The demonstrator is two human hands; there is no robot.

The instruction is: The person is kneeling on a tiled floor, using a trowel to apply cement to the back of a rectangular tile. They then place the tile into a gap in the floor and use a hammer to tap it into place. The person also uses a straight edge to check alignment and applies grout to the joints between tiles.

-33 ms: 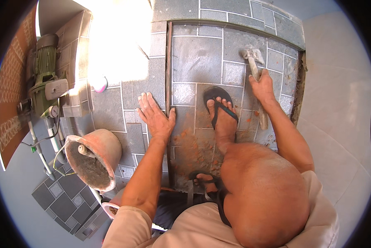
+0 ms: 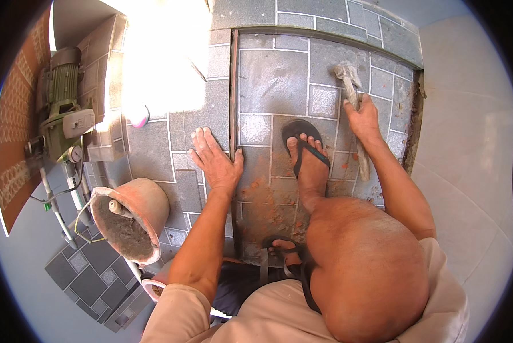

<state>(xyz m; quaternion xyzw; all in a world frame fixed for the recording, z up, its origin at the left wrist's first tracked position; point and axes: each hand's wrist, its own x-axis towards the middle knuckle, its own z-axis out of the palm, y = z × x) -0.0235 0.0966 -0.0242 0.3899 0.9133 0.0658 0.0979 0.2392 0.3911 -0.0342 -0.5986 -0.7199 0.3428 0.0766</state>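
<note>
My left hand (image 2: 216, 166) lies flat with spread fingers on the grey floor tiles (image 2: 202, 123), just left of a metal strip (image 2: 232, 86) that edges a sunken tiled panel (image 2: 273, 80). My right hand (image 2: 364, 121) is wrapped round the wooden handle of a dusty hammer (image 2: 348, 74). Its pale, crusted head points away from me over the panel's far right, and the handle's end reaches back past my wrist. Whether the head touches the tiles, I cannot tell. My sandalled foot (image 2: 309, 148) stands on the panel between my hands.
At left, a tilted-looking bucket (image 2: 160, 200) holds grey mortar and a tool with a pale handle (image 2: 119, 208). A green motor pump (image 2: 64, 86) with pipes is beyond it. Orange crumbs (image 2: 256, 188) litter the panel. A pale wall (image 2: 468, 131) rises at right.
The hammer has rolled slightly in my right hand, its head tilting a little. My left hand stays in place.
</note>
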